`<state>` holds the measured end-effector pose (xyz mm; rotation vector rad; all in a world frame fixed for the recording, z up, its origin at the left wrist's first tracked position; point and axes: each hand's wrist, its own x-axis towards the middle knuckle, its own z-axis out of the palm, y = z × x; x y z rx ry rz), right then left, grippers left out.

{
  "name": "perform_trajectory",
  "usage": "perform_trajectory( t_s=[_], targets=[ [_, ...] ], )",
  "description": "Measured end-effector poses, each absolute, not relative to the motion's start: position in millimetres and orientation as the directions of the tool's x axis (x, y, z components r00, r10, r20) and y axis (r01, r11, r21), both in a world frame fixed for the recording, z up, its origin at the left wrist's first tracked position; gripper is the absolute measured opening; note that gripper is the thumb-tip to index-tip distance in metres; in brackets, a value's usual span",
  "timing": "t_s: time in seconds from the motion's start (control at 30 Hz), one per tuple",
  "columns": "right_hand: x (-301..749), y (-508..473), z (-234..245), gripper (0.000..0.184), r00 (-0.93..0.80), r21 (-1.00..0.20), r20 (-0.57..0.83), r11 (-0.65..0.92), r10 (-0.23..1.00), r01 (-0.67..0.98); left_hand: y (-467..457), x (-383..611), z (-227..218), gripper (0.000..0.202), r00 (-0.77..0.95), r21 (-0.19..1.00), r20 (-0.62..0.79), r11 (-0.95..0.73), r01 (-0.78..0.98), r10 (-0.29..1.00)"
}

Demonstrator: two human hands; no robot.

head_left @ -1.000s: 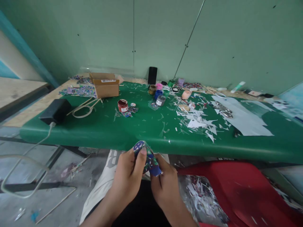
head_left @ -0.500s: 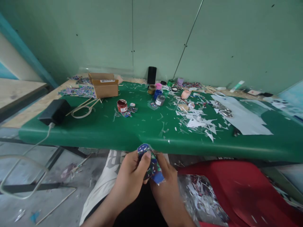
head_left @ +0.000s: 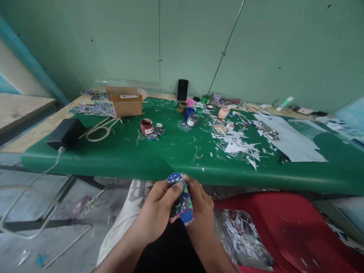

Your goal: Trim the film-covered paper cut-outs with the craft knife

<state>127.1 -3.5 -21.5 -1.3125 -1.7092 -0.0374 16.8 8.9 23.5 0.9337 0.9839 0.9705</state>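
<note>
Just below the front edge of the green table (head_left: 148, 159), both my hands hold one small blue patterned piece (head_left: 182, 199), speckled with white, green and red. My left hand (head_left: 159, 212) pinches its top with thumb and fingers. From the right side, my right hand (head_left: 200, 208) is closed round the same piece, its fingers partly hidden behind it. I cannot make out what the piece is.
On the table lie a red paint pot (head_left: 147, 126), several small jars (head_left: 191, 112), a cardboard box (head_left: 125, 101), a black adapter with cable (head_left: 66, 132), scissors (head_left: 269, 132), white paper scraps (head_left: 239, 146) and a phone (head_left: 182, 90). A red chair (head_left: 284, 227) holds a bag of scraps (head_left: 241, 239).
My hands have shifted slightly right and upward with the piece. The right hand's fingers have come up higher around it, and the piece has turned a little.
</note>
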Motion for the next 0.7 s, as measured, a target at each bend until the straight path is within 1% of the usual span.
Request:
perform_trajectory(
  t_s=[0.17,0.23,0.3,0.33,0.4,0.47,0.53,0.6,0.7],
  targets=[
    [124,5,-27,0.021,0.035,-0.467,0.693,0.412,0.720,0.782,14,20,25,0.037,0.173,0.915,-0.296,0.331,-0.231,0.939],
    [124,7,-30,0.021,0.044,-0.480,0.702,0.427,0.711,0.766,15,21,26,0.036,0.124,0.914,-0.321,0.341,-0.218,0.939],
    [124,5,-31,0.021,0.056,-0.510,0.697,0.440,0.715,0.739,14,20,26,0.034,0.045,0.931,-0.315,0.318,-0.181,0.948],
    [125,4,-30,0.021,0.052,-0.531,0.684,0.447,0.728,0.720,13,19,26,0.032,0.012,0.949,-0.285,0.284,-0.139,0.958],
    [125,-2,-27,0.023,0.032,-0.583,0.638,0.456,0.769,0.672,11,15,25,0.031,-0.001,0.988,-0.157,0.157,-0.006,0.988],
    [126,-7,-21,0.026,0.008,-0.650,0.577,0.453,0.817,0.611,9,9,24,0.036,0.070,0.986,-0.013,0.001,0.170,0.997],
    [126,-11,-17,0.029,-0.010,-0.710,0.521,0.440,0.854,0.550,7,3,25,0.041,0.159,0.936,0.067,-0.117,0.331,0.985],
    [126,-14,-14,0.030,-0.024,-0.743,0.488,0.429,0.873,0.514,5,0,27,0.044,0.200,0.867,0.097,-0.182,0.465,0.975],
    [125,-15,-13,0.030,-0.014,-0.729,0.502,0.432,0.865,0.531,3,0,31,0.039,0.194,0.778,0.151,-0.237,0.582,0.969]
  ],
)
